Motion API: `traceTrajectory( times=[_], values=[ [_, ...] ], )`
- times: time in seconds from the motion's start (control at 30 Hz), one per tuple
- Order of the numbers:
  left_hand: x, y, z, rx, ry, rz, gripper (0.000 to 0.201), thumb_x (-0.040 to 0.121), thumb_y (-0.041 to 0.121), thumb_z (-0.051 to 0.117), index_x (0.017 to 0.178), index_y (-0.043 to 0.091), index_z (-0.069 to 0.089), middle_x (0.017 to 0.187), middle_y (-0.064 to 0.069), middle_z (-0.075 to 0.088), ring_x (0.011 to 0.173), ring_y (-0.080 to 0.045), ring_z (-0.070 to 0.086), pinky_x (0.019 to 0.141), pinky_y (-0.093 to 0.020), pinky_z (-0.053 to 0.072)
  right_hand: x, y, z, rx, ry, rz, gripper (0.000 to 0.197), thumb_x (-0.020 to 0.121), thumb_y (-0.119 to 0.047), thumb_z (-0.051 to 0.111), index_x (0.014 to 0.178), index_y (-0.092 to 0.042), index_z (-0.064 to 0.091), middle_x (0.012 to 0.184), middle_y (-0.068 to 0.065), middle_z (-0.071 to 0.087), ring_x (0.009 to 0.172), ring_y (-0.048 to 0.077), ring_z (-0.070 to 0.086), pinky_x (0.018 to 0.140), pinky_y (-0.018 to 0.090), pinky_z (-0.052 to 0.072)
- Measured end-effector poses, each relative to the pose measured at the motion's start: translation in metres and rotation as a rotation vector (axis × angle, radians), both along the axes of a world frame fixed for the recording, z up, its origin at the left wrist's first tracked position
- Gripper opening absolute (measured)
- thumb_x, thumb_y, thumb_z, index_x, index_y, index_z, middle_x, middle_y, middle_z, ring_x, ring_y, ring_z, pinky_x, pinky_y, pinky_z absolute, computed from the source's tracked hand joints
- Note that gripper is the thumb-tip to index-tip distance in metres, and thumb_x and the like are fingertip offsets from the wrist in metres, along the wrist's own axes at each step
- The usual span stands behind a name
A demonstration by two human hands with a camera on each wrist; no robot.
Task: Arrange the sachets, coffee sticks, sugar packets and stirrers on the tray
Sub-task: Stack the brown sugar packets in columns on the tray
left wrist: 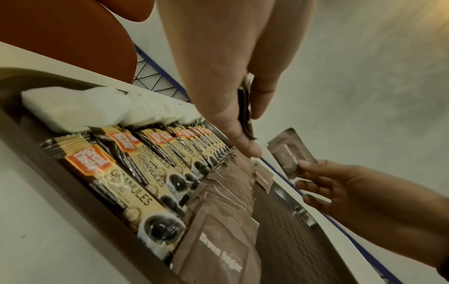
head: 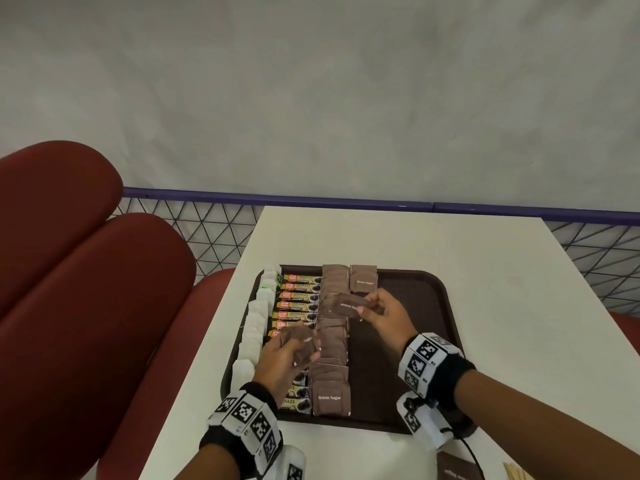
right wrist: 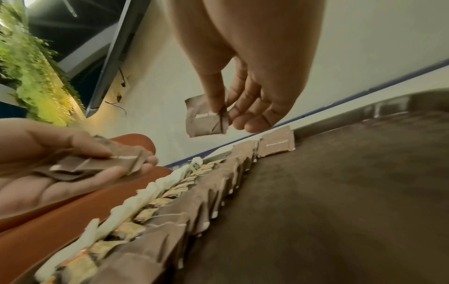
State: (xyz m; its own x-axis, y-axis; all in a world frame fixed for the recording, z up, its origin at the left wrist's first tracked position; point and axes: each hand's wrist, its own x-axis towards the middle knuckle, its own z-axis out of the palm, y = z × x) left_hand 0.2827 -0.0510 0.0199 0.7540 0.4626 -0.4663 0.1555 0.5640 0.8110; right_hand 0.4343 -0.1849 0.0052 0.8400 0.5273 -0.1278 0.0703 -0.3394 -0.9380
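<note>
A dark red padded seat [head: 86, 271] stands left of the white table [head: 485, 289]. On it lies a dark brown tray [head: 415, 341]. Along the tray's left edge runs a row of white sachets [head: 258, 320], then a column of coffee sticks [head: 298, 296] marked "GRANULES", then an overlapping column of brown sugar packets [head: 331, 375]. The left hand [head: 280, 362] holds a small stack of packets [head: 301, 344], thumb curled over them. One lone brown sugar packet [head: 363, 280] lies at the tray's far edge. The right hand [head: 384, 313] pinches a single packet [head: 346, 305] between thumb and forefinger above the tray. Wooden stirrers [head: 517, 472] lie at the table's near right edge.
</note>
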Motion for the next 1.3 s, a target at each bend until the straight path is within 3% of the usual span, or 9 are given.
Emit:
traceTrajectory(
  times=[0.1,0.2,0.3,0.4,0.57,0.8,0.93,1.13,1.3],
  values=[
    [-0.004,0.005,-0.002,0.052,0.006,0.014,0.02,0.092,-0.004,0.047,0.106,0.002,0.06,0.106,-0.018,0.063,0.094,-0.028,0.064,0.067,-0.028,0.059,0.015,-0.007,0.0,-0.066,-0.076,-0.146,0.011,0.085,-0.003,0.06,0.085,-0.011,0.053,0.076,-0.002,0.054,0.069,0.01,0.051,0.061,0.01,0.039],
    [-0.006,0.011,-0.004,0.108,0.004,0.028,0.023,0.091,-0.002,0.051,0.112,0.002,0.058,0.106,-0.016,0.066,0.091,-0.025,0.066,0.064,-0.026,0.059,0.031,-0.012,-0.001,-0.166,-0.125,-0.216,0.01,0.085,-0.004,0.059,0.086,-0.011,0.053,0.076,0.003,0.054,0.074,0.017,0.051,0.058,0.017,0.037],
    [-0.004,0.018,-0.005,0.157,0.006,0.042,0.019,0.09,-0.001,0.054,0.104,0.008,0.061,0.106,-0.013,0.068,0.093,-0.023,0.067,0.064,-0.025,0.059,0.047,-0.008,-0.003,-0.242,-0.118,-0.259,0.009,0.087,-0.005,0.058,0.086,-0.012,0.052,0.074,0.003,0.053,0.074,0.02,0.049,0.054,0.018,0.035],
    [-0.002,0.023,-0.007,0.197,0.017,0.047,0.018,0.089,0.001,0.055,0.101,0.013,0.062,0.106,-0.01,0.068,0.097,-0.024,0.065,0.064,-0.025,0.057,0.058,0.004,-0.008,-0.295,-0.091,-0.253,0.007,0.088,-0.007,0.057,0.086,-0.012,0.053,0.077,0.005,0.054,0.076,0.02,0.051,0.065,0.024,0.037],
    [0.0,0.031,-0.015,0.215,0.028,0.053,0.028,0.088,0.002,0.057,0.116,0.005,0.058,0.112,-0.012,0.066,0.101,-0.026,0.064,0.06,-0.022,0.055,0.073,0.026,-0.029,-0.424,-0.068,-0.235,0.008,0.086,-0.016,0.059,0.085,-0.02,0.052,0.1,0.016,0.061,0.09,0.031,0.058,0.08,0.034,0.048],
    [-0.006,0.04,-0.02,0.177,0.016,0.062,0.023,0.088,-0.001,0.055,0.109,0.007,0.063,0.109,-0.011,0.068,0.103,-0.026,0.064,0.074,-0.03,0.053,0.077,0.037,-0.033,-0.604,-0.07,-0.241,0.018,0.085,-0.017,0.057,0.103,-0.013,0.057,0.11,0.018,0.057,0.103,0.035,0.055,0.09,0.037,0.047],
    [-0.007,0.043,-0.019,0.185,0.005,0.072,0.021,0.087,-0.003,0.056,0.101,0.01,0.065,0.105,-0.011,0.069,0.101,-0.026,0.064,0.077,-0.032,0.053,0.078,0.04,-0.031,-0.638,-0.13,-0.212,0.021,0.086,-0.019,0.06,0.105,-0.009,0.056,0.11,0.016,0.06,0.108,0.033,0.052,0.092,0.038,0.044],
    [-0.008,0.043,-0.016,0.207,0.014,0.076,0.021,0.087,0.0,0.058,0.101,0.014,0.064,0.104,-0.006,0.068,0.098,-0.022,0.064,0.067,-0.025,0.055,0.076,0.041,-0.03,-0.64,-0.169,-0.223,0.022,0.087,-0.02,0.06,0.104,-0.008,0.053,0.11,0.015,0.06,0.108,0.032,0.051,0.092,0.04,0.044],
    [-0.009,0.04,-0.012,0.203,0.044,0.051,0.022,0.085,0.0,0.061,0.104,0.01,0.064,0.098,-0.01,0.07,0.085,-0.02,0.068,0.06,-0.022,0.055,0.067,0.034,-0.028,-0.523,-0.243,-0.298,0.031,0.088,-0.021,0.057,0.114,-0.006,0.047,0.119,0.015,0.053,0.114,0.031,0.042,0.088,0.038,0.039]
  ],
)
